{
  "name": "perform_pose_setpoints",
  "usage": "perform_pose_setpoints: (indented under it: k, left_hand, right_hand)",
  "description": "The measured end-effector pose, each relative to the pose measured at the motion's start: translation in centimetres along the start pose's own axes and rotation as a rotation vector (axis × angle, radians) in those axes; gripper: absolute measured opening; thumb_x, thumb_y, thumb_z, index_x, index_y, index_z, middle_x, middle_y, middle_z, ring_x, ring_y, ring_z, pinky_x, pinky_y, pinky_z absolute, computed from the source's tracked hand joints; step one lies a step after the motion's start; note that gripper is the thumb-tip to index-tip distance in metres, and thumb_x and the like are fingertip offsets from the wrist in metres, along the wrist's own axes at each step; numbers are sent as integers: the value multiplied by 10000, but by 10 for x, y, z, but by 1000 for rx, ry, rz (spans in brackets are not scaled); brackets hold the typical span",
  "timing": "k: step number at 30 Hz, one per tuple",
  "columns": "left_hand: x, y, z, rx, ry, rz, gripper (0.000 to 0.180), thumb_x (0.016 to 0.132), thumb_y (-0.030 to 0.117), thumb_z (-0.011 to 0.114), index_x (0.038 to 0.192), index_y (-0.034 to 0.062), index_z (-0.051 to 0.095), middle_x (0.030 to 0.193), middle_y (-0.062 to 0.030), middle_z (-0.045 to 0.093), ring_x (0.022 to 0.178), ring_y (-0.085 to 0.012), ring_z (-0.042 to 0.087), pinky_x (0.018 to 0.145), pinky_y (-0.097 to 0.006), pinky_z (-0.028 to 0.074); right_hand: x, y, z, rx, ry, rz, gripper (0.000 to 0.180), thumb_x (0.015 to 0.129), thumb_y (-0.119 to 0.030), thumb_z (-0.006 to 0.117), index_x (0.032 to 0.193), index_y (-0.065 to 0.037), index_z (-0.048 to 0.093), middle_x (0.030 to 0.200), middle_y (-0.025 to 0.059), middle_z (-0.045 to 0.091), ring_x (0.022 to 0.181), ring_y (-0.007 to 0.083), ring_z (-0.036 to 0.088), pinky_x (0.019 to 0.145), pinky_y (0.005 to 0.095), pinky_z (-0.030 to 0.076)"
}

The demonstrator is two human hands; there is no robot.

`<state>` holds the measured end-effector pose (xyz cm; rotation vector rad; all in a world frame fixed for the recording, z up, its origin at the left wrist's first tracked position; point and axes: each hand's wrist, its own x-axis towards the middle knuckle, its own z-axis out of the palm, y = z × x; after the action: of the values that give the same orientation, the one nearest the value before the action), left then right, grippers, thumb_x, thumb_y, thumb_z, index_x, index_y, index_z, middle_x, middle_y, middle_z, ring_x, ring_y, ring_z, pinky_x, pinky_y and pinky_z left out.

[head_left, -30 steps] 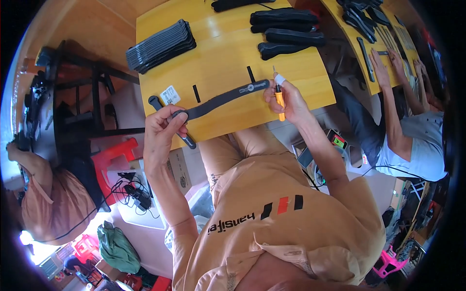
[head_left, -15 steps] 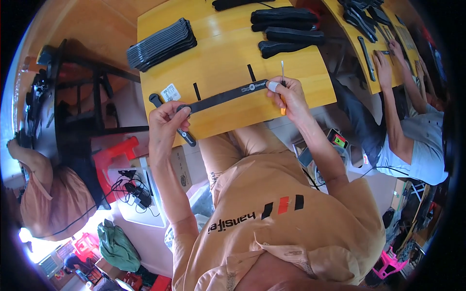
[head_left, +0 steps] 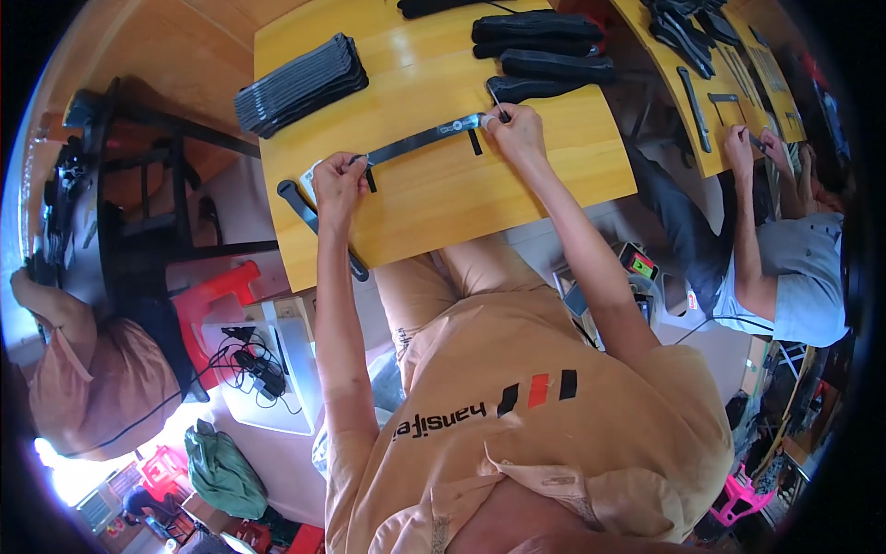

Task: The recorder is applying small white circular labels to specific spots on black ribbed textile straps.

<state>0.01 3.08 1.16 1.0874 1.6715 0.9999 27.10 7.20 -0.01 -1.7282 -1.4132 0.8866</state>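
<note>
A long black strap (head_left: 420,140) with a pale printed mark near its right end is stretched between my hands above the table. My left hand (head_left: 340,187) pinches its left end, and my right hand (head_left: 520,136) grips the other. A thin screwdriver (head_left: 496,98) also sits in my right hand; its shaft shows and its handle is hidden. Two short black strips (head_left: 476,142) lie on the table, close under the strap ends. Beside my left wrist rests another black strap (head_left: 298,200) with a rounded end, partly covered by my forearm. A white label peeks out behind that hand.
The yellow table (head_left: 443,189) carries a stack of black straps (head_left: 305,85) at far left and bundles of black straps (head_left: 540,35) at far right. A co-worker in grey (head_left: 798,268) works at another table on the right. Another person (head_left: 101,388) is at left.
Both hands have moved away from me over the table, carrying the strap toward the two short strips. The screwdriver has tilted in my right hand. The co-worker's hands have shifted.
</note>
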Motion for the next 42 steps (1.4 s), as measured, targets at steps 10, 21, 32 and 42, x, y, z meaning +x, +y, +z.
perform_pose_setpoints:
  k: [10, 21, 32, 42]
  left_hand:
    - [11, -16, -3, -46, 40, -30, 99, 784, 64, 625, 771, -33, 609, 588, -31, 559, 478, -82, 508, 434, -212, 398]
    - [17, -18, -3, -58, 44, 7, 114, 774, 78, 634, 748, -26, 596, 574, -20, 542, 465, -79, 499, 439, -210, 404]
    - [14, -14, 1, 71, 92, -2, 131, 772, 95, 638, 757, -29, 600, 575, -35, 557, 470, -88, 516, 441, -219, 405]
    - [9, -5, 3, 194, 127, 43, 141, 786, 104, 630, 759, -29, 589, 585, -25, 547, 460, -87, 505, 425, -214, 397]
  right_hand:
    - [4, 0, 15, -70, 24, 126, 150, 679, -228, 628, 701, -81, 648, 661, 117, 630, 680, 278, 618, 645, 369, 479]
    - [2, -2, 14, -114, 54, 140, 153, 671, -240, 611, 696, -92, 642, 717, 139, 635, 749, 315, 608, 669, 398, 477]
    - [-3, -10, 11, -197, 65, 120, 186, 735, -240, 558, 768, -90, 663, 730, 177, 629, 768, 349, 601, 687, 419, 478]
    - [-4, -14, 14, -271, 96, 85, 190, 737, -225, 562, 787, -71, 663, 792, 203, 627, 781, 374, 599, 691, 439, 482]
